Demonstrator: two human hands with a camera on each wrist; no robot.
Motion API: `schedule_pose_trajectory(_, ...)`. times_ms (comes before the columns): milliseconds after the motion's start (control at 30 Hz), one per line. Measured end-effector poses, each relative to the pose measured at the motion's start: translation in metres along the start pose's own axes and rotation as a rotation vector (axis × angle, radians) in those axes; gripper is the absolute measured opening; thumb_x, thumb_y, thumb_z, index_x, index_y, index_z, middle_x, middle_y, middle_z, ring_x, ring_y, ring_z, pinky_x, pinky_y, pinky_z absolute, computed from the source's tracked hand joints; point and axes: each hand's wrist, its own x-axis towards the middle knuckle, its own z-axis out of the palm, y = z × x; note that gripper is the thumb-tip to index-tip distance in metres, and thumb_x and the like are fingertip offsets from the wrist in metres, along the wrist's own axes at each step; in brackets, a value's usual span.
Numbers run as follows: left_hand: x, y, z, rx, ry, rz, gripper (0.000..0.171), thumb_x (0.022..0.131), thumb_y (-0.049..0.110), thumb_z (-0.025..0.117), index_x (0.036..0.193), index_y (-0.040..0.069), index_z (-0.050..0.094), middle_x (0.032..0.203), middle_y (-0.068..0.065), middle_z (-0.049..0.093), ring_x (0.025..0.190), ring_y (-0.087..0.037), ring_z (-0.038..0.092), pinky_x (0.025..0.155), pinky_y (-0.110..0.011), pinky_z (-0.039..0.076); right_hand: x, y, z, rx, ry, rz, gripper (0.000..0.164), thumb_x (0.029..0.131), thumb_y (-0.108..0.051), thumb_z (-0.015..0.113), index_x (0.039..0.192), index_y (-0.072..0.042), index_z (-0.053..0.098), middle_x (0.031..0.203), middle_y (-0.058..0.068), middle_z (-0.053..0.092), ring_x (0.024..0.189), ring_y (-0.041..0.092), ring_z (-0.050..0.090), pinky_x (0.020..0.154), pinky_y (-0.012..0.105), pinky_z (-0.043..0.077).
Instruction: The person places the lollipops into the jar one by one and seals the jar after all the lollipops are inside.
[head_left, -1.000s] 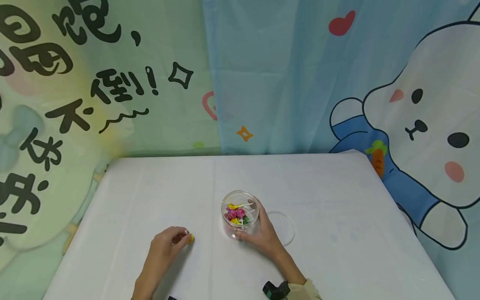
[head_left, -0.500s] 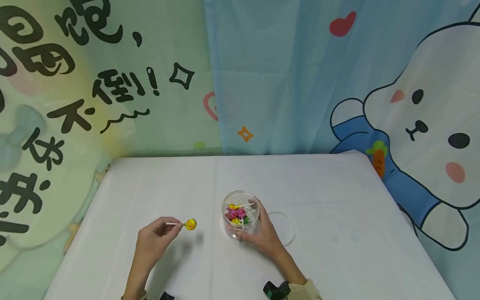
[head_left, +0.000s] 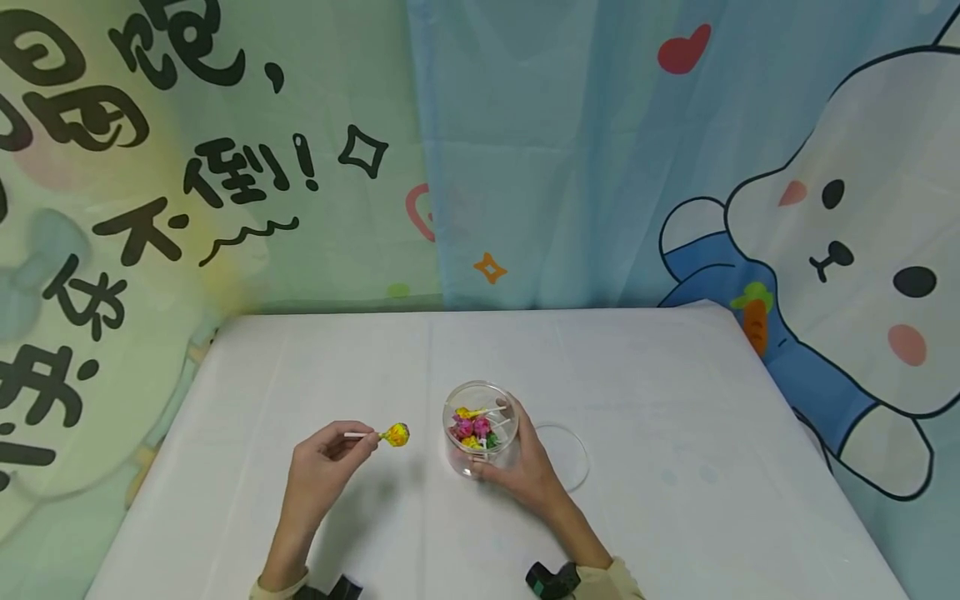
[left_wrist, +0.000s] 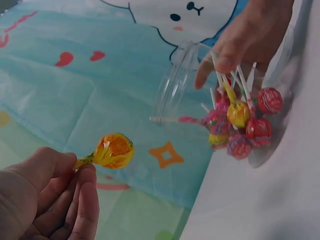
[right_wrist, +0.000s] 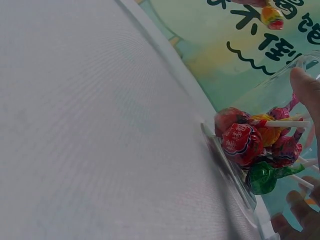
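Note:
My left hand [head_left: 324,465] pinches a yellow-wrapped lollipop [head_left: 396,434] by its white stick, held up in the air left of the jar. In the left wrist view the lollipop's round head [left_wrist: 115,151] points away from the thumb and fingertips. A clear round jar [head_left: 456,460] stands on the table with its mouth up. Several wrapped lollipops [right_wrist: 242,144], red, pink, yellow and green, lie inside it with their white sticks at various angles. Around the jar's right side curls my right hand [head_left: 531,463], thumb in front, some fingers hidden behind it.
A clear ring-edged disc, seemingly a lid [head_left: 583,483], lies flat just right of the jar, partly behind the right hand. The white-covered table [head_left: 675,467] reaches back to a printed curtain [head_left: 517,150].
My left hand has risen from near the tabletop with the yellow lollipop, which has come further up and right towards the jar. The right hand and jar have stayed put.

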Motion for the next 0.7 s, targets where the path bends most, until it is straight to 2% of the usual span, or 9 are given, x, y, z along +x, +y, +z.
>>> schedule_pose_trajectory(200, 0.008, 0.008, 0.015, -0.045, -0.06, 0.042, 0.013, 0.084, 0.015, 0.076, 0.092, 0.006, 0.071, 0.09, -0.012, 0.073, 0.077, -0.006, 0.07, 0.07, -0.021, 0.058, 0.0, 0.0, 0.0, 0.0, 0.001, -0.023, 0.107, 0.07, -0.031, 0.086, 0.153, -0.019, 0.02, 0.155, 0.009, 0.036, 0.143, 0.032, 0.035, 0.116, 0.06, 0.027)
schedule_pose_trajectory(333, 0.011, 0.008, 0.025, -0.077, -0.097, 0.033, 0.014, 0.084, 0.016, 0.075, 0.093, 0.006, 0.071, 0.091, -0.013, 0.073, 0.078, -0.007, 0.071, 0.071, -0.021, 0.058, 0.001, 0.001, 0.0, -0.012, 0.007, -0.01, 0.107, 0.07, -0.032, 0.086, 0.153, -0.021, 0.019, 0.154, 0.005, 0.037, 0.142, 0.03, 0.036, 0.116, 0.058, 0.029)
schedule_pose_trajectory(533, 0.021, 0.01, 0.043, -0.125, -0.108, 0.036, 0.016, 0.085, 0.019, 0.075, 0.094, 0.007, 0.071, 0.092, -0.013, 0.074, 0.08, -0.008, 0.071, 0.073, -0.021, 0.058, 0.001, 0.003, -0.001, -0.017, 0.004, -0.045, 0.106, 0.072, -0.033, 0.085, 0.153, -0.019, 0.019, 0.154, 0.009, 0.037, 0.141, 0.033, 0.037, 0.114, 0.061, 0.028)
schedule_pose_trajectory(600, 0.026, 0.011, 0.049, -0.106, -0.13, 0.061, 0.017, 0.085, 0.021, 0.075, 0.096, 0.009, 0.071, 0.093, -0.011, 0.074, 0.081, -0.01, 0.072, 0.074, -0.021, 0.058, 0.001, 0.004, -0.001, -0.016, 0.004, -0.064, 0.106, 0.072, -0.032, 0.085, 0.153, -0.018, 0.019, 0.153, 0.011, 0.037, 0.14, 0.034, 0.037, 0.114, 0.062, 0.028)
schedule_pose_trajectory(700, 0.031, 0.015, 0.056, -0.024, -0.17, 0.141, 0.025, 0.085, 0.023, 0.075, 0.107, 0.012, 0.07, 0.099, -0.008, 0.075, 0.087, -0.013, 0.072, 0.077, -0.024, 0.059, 0.001, 0.005, -0.001, -0.018, 0.003, -0.093, 0.107, 0.072, -0.03, 0.085, 0.154, -0.017, 0.018, 0.153, 0.014, 0.037, 0.14, 0.036, 0.037, 0.114, 0.062, 0.027)
